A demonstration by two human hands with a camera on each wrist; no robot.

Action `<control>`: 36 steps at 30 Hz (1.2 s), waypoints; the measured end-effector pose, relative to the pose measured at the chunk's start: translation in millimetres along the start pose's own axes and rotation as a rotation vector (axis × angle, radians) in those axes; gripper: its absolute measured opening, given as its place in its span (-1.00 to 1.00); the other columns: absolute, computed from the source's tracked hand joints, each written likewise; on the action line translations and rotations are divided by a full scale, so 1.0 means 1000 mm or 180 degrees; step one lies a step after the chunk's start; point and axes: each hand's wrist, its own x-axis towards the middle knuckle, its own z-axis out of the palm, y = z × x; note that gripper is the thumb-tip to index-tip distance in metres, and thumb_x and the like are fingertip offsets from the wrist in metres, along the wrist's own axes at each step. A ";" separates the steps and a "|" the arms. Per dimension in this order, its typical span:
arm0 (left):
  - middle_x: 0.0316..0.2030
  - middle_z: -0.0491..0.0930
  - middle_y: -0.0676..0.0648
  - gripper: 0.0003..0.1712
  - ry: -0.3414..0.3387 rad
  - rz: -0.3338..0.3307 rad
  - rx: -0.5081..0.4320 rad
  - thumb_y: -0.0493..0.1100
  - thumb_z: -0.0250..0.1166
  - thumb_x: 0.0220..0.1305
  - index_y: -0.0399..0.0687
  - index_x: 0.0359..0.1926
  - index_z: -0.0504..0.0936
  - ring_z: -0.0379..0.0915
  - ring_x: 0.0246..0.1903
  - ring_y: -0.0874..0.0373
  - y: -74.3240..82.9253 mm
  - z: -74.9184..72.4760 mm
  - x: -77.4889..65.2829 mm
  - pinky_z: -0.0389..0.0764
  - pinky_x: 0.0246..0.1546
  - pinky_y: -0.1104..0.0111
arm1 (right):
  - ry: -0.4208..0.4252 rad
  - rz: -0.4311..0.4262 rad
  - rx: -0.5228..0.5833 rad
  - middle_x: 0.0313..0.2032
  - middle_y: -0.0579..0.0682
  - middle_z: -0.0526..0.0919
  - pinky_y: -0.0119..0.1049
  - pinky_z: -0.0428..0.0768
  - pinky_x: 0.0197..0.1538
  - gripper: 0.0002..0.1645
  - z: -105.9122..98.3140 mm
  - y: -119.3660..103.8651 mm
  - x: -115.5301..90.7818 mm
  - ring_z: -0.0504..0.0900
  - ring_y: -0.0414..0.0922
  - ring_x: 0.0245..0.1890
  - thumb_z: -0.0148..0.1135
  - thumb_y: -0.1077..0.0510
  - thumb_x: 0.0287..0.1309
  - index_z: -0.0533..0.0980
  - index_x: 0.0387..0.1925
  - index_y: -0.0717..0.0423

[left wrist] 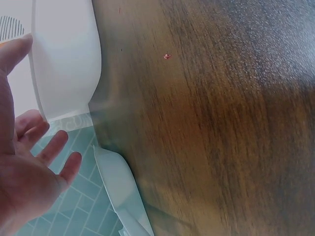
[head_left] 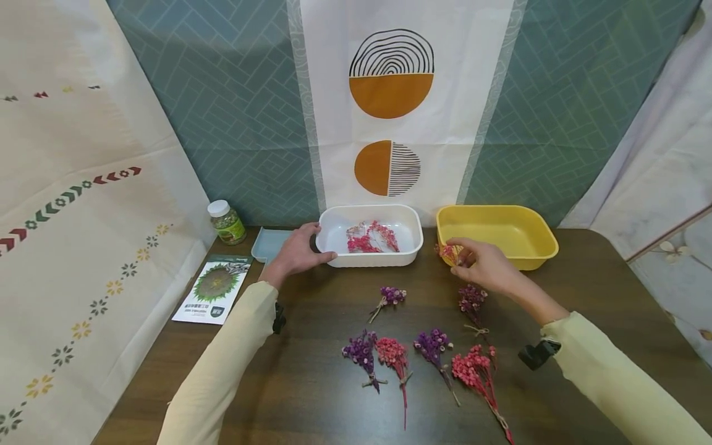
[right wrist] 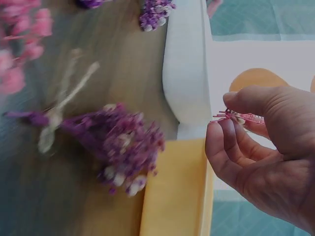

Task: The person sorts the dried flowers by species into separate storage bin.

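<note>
My left hand (head_left: 300, 250) rests at the left end of a white plastic basin (head_left: 369, 261), thumb and fingers spread along its rim. In the left wrist view the outer fingers (left wrist: 54, 147) stand apart, loosely bent. Pink dried flower sprigs (head_left: 374, 240) lie inside this basin. Near the left front corner of a yellow basin (head_left: 517, 230), my right hand (head_left: 481, 262) pinches a small pink dried flower sprig (right wrist: 248, 118) between thumb and fingertips. Below that hand lies a purple dried flower bunch (right wrist: 123, 145), tied with twine.
Several tied bunches lie nearer me, among them a purple bunch (head_left: 361, 352) and a pink bunch (head_left: 392, 355). A small purple bunch (head_left: 392, 296) sits before the white basin. At left are a lidded jar (head_left: 228, 224), seed packet (head_left: 214, 288) and pale blue tray (head_left: 269, 243).
</note>
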 end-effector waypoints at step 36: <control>0.44 0.19 -0.22 -0.02 0.0017 0.0002 0.0053 0.19 0.45 0.09 -0.25 0.39 0.32 0.11 0.35 -0.17 0.000 0.002 0.002 0.24 0.31 -0.14 | -0.0603 0.0073 -0.0210 -0.19 0.14 0.63 -0.18 0.63 -0.19 -0.29 0.046 -0.048 0.137 0.57 0.02 -0.25 0.39 0.23 0.18 0.39 0.35 0.19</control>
